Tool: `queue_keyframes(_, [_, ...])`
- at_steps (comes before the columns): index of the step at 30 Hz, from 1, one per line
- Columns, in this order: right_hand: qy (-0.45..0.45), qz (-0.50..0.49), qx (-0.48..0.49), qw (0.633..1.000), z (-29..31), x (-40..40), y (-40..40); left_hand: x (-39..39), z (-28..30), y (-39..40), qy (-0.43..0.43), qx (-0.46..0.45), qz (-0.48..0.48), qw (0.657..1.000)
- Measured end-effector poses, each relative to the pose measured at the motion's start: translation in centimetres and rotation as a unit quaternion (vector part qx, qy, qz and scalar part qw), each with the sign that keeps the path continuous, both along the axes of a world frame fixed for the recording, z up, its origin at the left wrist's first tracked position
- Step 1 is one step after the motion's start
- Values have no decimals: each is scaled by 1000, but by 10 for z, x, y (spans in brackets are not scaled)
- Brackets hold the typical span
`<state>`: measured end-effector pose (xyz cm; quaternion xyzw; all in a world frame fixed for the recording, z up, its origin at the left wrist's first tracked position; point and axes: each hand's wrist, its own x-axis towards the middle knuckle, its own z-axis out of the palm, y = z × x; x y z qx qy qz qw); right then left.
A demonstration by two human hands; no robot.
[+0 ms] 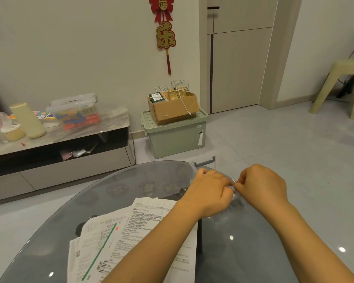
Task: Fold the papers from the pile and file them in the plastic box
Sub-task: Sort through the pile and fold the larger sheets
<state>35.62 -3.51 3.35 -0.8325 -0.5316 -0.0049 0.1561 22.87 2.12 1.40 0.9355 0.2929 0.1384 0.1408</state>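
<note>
Both hands' fingers on plastic box.

The red and gold wall ornament carries the characters 福 on its top medallion and 乐 below. Print on the papers is too small to read.

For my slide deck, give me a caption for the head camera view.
Both hands work at the clear plastic box on a glass table, beside unfolded papers.

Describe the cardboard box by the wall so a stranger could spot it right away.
Look under the red wall ornament, left of the door. A green storage bin sits on the floor there, and the cardboard box rests on its lid, open-topped with white cables spilling out.
</note>
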Motion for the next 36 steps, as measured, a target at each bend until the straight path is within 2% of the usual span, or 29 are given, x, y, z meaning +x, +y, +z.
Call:
queue_keyframes(9, [98, 42, 21, 994, 0, 3, -4, -2, 2, -2, 12, -13, -6, 1000])
queue_keyframes(14, [227, 14, 96, 969, 0, 15, -6, 3, 2, 0, 69, 28, -12, 997])
queue_keyframes(18, [247, 10, 117, 962, -3, 17, -6, 9, 7, 1, 120, 26, -23, 992])
queue_keyframes(22, [262, 25, 114, 958, -4, 20, -4, 17, 5, -1, 131, 21, -24, 991])
queue_keyframes(27, [264, 40, 96, 959, -2, 24, -7, 13, 11, -6, 103, 10, 3, 995])
queue_keyframes(32, [265, 80, 144, 950, 11, 15, -20, -14, 24, -22, 26, -6, 45, 999])
queue_keyframes(36, [261, 128, 146, 946, 16, -2, -37, -50, 30, -49, 11, 6, 78, 997])
